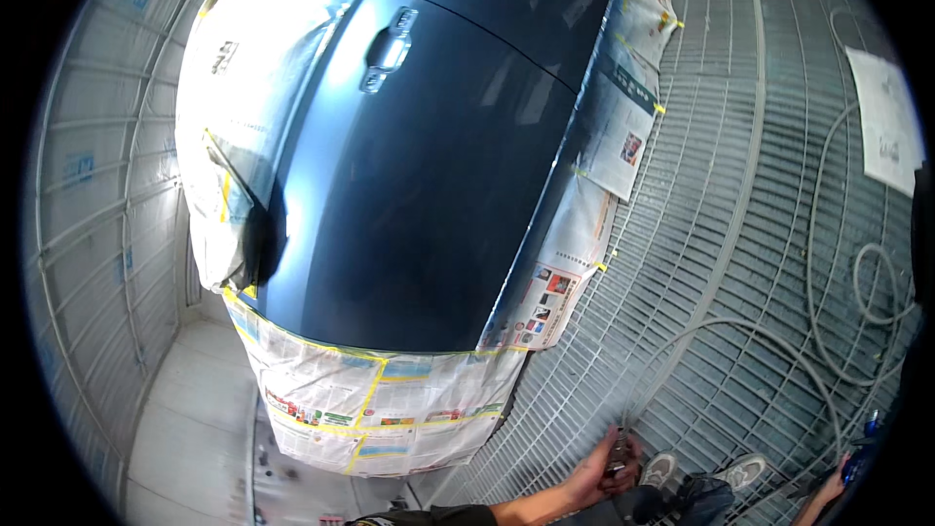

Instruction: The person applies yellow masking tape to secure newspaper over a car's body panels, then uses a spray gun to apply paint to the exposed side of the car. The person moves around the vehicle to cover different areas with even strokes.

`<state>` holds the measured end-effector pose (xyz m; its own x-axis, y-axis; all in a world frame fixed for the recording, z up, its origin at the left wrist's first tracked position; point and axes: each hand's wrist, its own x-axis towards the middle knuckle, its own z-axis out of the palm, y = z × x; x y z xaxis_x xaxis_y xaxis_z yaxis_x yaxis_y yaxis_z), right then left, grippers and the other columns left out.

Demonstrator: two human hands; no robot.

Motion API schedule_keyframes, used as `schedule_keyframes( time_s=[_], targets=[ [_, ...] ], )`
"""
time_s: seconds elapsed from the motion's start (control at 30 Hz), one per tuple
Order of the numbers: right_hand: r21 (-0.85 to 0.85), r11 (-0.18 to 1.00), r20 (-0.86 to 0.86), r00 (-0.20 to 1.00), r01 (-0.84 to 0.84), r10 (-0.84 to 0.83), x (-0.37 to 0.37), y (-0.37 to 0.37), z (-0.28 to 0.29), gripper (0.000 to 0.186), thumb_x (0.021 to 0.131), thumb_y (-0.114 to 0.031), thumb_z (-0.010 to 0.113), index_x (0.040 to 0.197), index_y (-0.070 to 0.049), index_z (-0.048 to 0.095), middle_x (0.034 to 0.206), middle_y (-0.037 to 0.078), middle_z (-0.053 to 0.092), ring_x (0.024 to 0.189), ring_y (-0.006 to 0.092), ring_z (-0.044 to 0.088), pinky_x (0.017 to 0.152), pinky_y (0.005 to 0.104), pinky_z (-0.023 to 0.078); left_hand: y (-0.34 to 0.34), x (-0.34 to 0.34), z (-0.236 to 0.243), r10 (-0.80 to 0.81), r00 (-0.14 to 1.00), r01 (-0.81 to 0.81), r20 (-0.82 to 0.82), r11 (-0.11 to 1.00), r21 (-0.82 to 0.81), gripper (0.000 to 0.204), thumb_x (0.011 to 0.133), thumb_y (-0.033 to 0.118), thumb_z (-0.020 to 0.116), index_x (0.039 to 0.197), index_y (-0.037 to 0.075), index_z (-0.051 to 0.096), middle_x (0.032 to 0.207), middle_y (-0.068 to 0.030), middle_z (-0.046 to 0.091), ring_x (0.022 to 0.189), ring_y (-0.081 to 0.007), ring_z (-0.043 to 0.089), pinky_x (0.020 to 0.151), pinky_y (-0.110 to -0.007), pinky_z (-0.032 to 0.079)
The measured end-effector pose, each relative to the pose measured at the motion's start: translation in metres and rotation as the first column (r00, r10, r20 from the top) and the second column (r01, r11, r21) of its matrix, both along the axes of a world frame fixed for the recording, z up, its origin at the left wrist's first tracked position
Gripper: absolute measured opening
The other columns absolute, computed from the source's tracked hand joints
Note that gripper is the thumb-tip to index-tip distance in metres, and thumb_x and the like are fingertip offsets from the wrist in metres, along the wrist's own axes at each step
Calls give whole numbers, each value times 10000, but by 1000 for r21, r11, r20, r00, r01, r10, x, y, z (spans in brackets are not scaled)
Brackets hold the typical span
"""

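Note:
My left hand comes in at the lower middle, closed round a small dark shiny object whose kind I cannot make out. Close by it, a grey hose arcs over the floor towards my right hand at the lower right rim. That hand is partly cut off, its fingers against a blue object too dark to name. Ahead lies a dark blue glossy car door panel with a door handle. Newspaper masking with yellow tape borders the panel.
Grated floor runs along the right of the car, with a looped hose and white sheets on it. A wrapped side mirror juts out at left. Beyond stands a plastic-covered wall. My shoes are below.

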<state>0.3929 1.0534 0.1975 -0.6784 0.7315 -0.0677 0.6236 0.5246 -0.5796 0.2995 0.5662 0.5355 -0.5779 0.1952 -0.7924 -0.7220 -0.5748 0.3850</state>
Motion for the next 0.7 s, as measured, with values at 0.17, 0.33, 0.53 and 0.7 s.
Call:
schedule_keyframes(
  time_s=[0.17, 0.33, 0.53, 0.7],
  targets=[
    [192, 981, -205, 976, -35, 75, -27, -84, 212, 437, 901, -222, 625, 1209, 65, 509, 1056, 203, 642, 927, 293, 633, 796, 354, 505, -55, 25, 93, 70, 990, -71, -119, 997, -8, 523, 987, 543, 263, 987, 90, 526, 632, -13, 471, 436, -67, 289, 441, -213, 285],
    [80, 968, -504, 828, -239, 246, -54, -170, 416, 284, 857, -30, 636, 1117, 76, 592, 1077, 192, 642, 940, 285, 598, 870, 363, 468, -103, 53, 210, 214, 936, -233, -280, 972, -33, 525, 1004, 507, 179, 1060, 77, 475, 734, -33, 492, 522, -85, 351, 486, -210, 311],
    [-494, 839, -593, 794, -228, -134, -79, -237, 552, 183, 889, -117, 639, 893, 64, 608, 745, 103, 640, 625, 151, 582, 580, 297, 467, -119, 114, 310, 207, 808, -317, -551, 942, -112, 368, 1021, 372, 338, 1188, 72, 471, 798, -22, 513, 665, -95, 437, 585, -225, 363],
    [-619, 611, -684, 721, -494, -110, -93, -281, 674, 207, 921, -101, 581, 736, -19, 533, 617, 32, 517, 577, 139, 522, 567, 272, 435, -72, 149, 343, 42, 663, -349, -747, 901, -259, 360, 1033, 334, 313, 1177, 38, 459, 748, 1, 448, 673, -94, 421, 633, -219, 359]
  ],
)
